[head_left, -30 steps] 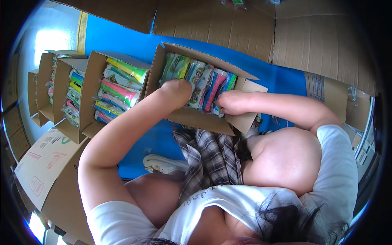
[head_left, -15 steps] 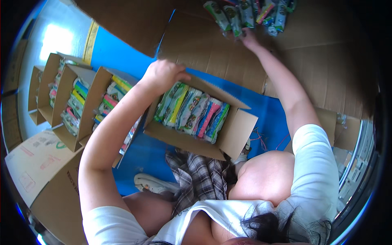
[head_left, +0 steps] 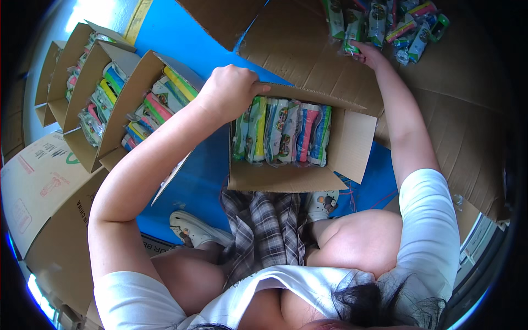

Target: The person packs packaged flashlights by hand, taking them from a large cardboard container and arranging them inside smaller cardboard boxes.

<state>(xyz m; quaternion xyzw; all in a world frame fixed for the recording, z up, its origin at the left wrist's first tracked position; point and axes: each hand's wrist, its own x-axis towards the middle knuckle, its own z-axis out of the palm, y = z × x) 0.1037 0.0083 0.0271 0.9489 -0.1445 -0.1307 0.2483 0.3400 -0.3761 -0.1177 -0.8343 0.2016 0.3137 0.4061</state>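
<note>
My left hand (head_left: pixel 234 91) is closed on the far left edge of an open cardboard box (head_left: pixel 286 179), thumb over the rim. The box stands in front of me, one end flap folded out to the right. Inside lie several clear-wrapped packets (head_left: pixel 286 132) side by side, in green, yellow, white, pink and blue. Far off at the upper right, my right hand (head_left: pixel 367 54) reaches to a loose pile. Its fingers pinch the near end of a green-and-white wrapped packet (head_left: pixel 355 30). More wrapped packets (head_left: pixel 404 33) lie beside it on a large cardboard sheet (head_left: pixel 440 71).
Several open boxes (head_left: pixel 118 140) filled with similar packets stand in a row on the left. A larger carton (head_left: pixel 38 181) is nearer me on that side. Blue flooring (head_left: pixel 165 25) shows between them. My shoes (head_left: pixel 195 228) and plaid cloth (head_left: pixel 264 225) are below the box.
The box I hold has swung from a slant to nearly square with me. My right fingers have closed on the end of a packet at the pile. The whole view has shifted slightly.
</note>
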